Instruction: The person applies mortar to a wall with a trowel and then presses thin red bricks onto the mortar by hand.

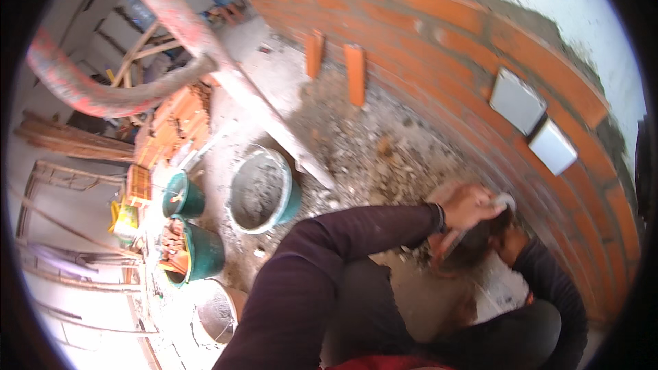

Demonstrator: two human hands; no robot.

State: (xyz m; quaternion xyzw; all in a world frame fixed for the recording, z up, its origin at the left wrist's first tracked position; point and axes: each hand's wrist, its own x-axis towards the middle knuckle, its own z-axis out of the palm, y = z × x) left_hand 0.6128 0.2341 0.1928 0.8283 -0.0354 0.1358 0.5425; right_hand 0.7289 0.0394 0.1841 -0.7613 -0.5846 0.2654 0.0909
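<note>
Low beside the brick wall (452, 41), my left hand (469, 205) has bent fingers at a pale rounded object (505, 202), too indistinct to identify. Under it is a blurred dark and brownish piece (466, 250), also unclear. My right hand (510, 247) reaches up from the lower right against that piece, its fingers mostly hidden. My knees are bent beneath my forearms, over a dusty floor (404, 298).
A paint-spattered red metal tube frame (164, 0) crosses the upper left. Left are a tub of mortar (257, 188), green buckets (205, 253), stacked bricks (168, 130) and planks (75, 137). Two bricks (355, 72) stand by the wall, which bears two grey boxes (517, 99).
</note>
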